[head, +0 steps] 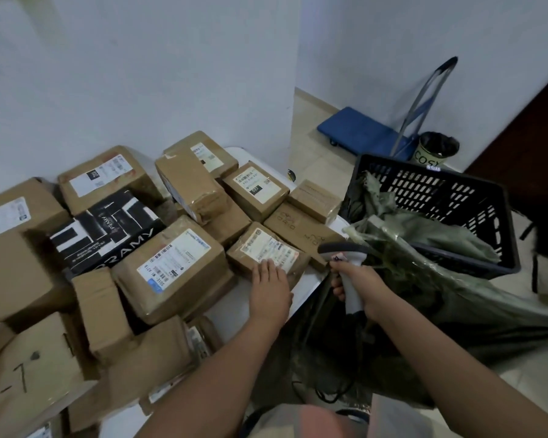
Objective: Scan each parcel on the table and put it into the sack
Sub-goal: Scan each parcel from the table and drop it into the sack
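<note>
1. Left hand (271, 287), fingers straight and together, rests flat on a small labelled parcel (268, 252) at the table's (234, 298) 3 o'clock edge.
2. Right hand (359, 284) grips a barcode scanner (345, 257).
3. Green sack (456, 279) lies at the scanner's 3 o'clock.

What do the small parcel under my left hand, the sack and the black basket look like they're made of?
Small parcel: brown cardboard under glossy tape, which shows as shiny wrinkles. Sack: probably thin green woven plastic, limp and crumpled with a slight sheen. Black basket: rigid moulded plastic, with slotted walls.
</note>
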`<state>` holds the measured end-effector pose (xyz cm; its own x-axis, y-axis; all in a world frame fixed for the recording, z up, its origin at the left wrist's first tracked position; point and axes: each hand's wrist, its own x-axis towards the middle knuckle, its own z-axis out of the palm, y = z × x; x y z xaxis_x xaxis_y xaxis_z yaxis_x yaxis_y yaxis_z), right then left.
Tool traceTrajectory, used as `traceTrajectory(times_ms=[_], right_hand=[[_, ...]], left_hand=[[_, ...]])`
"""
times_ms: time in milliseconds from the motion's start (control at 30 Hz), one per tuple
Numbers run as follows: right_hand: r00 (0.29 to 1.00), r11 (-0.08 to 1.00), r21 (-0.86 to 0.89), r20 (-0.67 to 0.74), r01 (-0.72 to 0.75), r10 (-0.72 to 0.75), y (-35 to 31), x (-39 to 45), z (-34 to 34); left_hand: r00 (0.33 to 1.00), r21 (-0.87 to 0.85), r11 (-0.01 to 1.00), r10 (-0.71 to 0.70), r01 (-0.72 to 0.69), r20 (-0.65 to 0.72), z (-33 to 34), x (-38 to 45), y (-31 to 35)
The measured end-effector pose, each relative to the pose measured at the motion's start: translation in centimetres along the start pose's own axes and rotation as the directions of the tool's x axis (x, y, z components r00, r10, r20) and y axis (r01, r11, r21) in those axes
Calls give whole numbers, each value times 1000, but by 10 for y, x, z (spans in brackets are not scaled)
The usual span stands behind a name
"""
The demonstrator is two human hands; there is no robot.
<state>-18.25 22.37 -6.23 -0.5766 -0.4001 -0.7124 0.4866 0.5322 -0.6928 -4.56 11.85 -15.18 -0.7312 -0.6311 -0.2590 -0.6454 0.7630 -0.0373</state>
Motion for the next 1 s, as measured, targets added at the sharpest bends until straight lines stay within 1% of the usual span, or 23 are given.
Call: traceTrajectory(times_ms=[167, 267, 367, 467, 600, 667, 767, 867, 1000], right_hand=[[998, 998, -56, 62, -1, 5, 5, -2, -7], [996, 994, -105, 89, 5, 4, 5, -2, -5], [993, 980, -198, 118, 20, 4, 3, -4, 2], [985, 956, -284, 169, 70, -22, -4, -10, 11], [970, 920, -357, 231, 160, -79, -16, -18, 21], [965, 895, -402, 244, 191, -96, -22, -21, 25], [957, 860, -459, 271, 222, -102, -30, -24, 29], [950, 826, -509, 297, 242, -95, -34, -26, 30], [947, 815, -526, 309, 244, -84, -34, -24, 30]], left_hand=[[998, -17, 998, 53, -53, -44, 5, -10, -12], [991, -121, 987, 93, -104, -92, 15, -21, -25], [983, -238, 963, 88, -125, -161, 22, -32, -35], [979, -257, 952, 129, -167, -158, 26, -40, -36], [984, -305, 942, 97, -139, -150, 28, -45, -31], [983, -328, 933, 99, -147, -157, 26, -46, -31], [980, -343, 925, 113, -165, -165, 28, -47, -32], [984, -366, 920, 90, -140, -152, 33, -46, -34], [984, -386, 912, 81, -137, -159, 36, -45, -34]])
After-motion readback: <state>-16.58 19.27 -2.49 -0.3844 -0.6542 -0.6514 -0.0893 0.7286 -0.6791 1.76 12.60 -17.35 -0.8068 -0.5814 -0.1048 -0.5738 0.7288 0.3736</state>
